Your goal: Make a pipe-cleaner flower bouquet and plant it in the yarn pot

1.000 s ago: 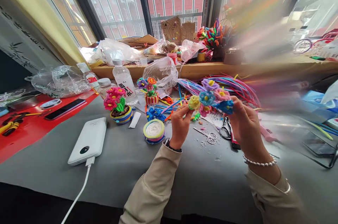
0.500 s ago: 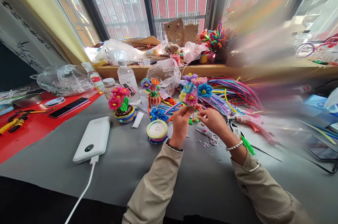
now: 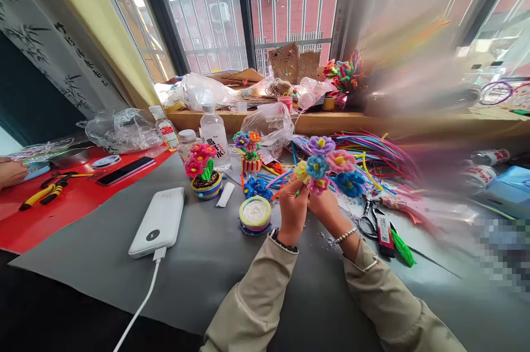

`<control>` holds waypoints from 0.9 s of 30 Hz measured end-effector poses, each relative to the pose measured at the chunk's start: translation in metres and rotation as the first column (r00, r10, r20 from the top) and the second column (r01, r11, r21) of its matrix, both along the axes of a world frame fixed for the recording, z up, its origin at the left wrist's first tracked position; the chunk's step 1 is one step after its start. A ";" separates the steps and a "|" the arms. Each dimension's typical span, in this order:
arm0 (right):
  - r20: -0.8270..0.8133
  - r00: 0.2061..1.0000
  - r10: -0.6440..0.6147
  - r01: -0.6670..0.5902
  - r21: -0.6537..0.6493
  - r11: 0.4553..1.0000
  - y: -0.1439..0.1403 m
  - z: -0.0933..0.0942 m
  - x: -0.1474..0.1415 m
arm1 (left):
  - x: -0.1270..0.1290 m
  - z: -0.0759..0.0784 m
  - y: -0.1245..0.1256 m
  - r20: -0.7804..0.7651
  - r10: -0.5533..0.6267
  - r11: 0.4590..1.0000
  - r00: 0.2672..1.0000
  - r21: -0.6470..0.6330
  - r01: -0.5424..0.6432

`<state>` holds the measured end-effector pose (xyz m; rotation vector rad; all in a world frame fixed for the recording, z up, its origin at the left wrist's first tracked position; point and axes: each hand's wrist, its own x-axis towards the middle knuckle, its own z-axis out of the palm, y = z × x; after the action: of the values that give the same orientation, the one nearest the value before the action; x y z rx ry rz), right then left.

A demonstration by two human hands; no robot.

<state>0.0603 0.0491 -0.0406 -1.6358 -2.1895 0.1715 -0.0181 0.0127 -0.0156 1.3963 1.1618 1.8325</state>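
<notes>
Two hands close round the stems of a pipe-cleaner flower bunch above a grey craft table

Left hand (image 3: 292, 211) and right hand (image 3: 325, 209) pinch the bouquet (image 3: 329, 167) just under its blooms; firm, low pressure looks wisest for keeping the stems together. Beyond lie a yarn-wrapped pot (image 3: 255, 215), scissors (image 3: 367, 219), a power bank (image 3: 158, 221), loose pipe cleaners (image 3: 372, 147) and the cluttered windowsill (image 3: 331, 117)

Fuzzy chenille flower bunch (image 3: 329, 167) at centre, matt grey table (image 3: 207, 263) cover, glossy white plastic power bank (image 3: 158, 221) lower left, crinkly clear plastic bags (image 3: 120, 130) upper left, metal scissors (image 3: 367, 219) at right.
</notes>
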 end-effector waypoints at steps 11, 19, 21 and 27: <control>-0.419 0.908 0.025 -0.048 -0.046 0.998 0.002 0.013 0.038 | -0.007 0.001 0.008 0.302 0.031 0.999 0.953 -0.028 -0.024; -0.821 0.565 -0.077 -0.245 -0.257 0.935 -0.001 0.013 0.060 | -0.008 -0.004 0.015 0.396 0.040 0.998 0.917 -0.059 -0.018; -0.837 0.534 -0.119 -0.199 -0.261 0.945 0.001 0.013 0.061 | -0.009 -0.005 0.015 0.392 0.043 0.998 0.919 -0.064 -0.019; -0.896 0.408 -0.174 -0.205 -0.276 0.939 0.006 0.014 0.062 | -0.009 -0.004 0.013 0.388 0.039 0.997 0.921 -0.078 -0.010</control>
<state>0.1220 0.0550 -0.0266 -1.1535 -1.2854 1.2333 -0.0267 0.0261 -0.0196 0.9194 1.0286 1.9494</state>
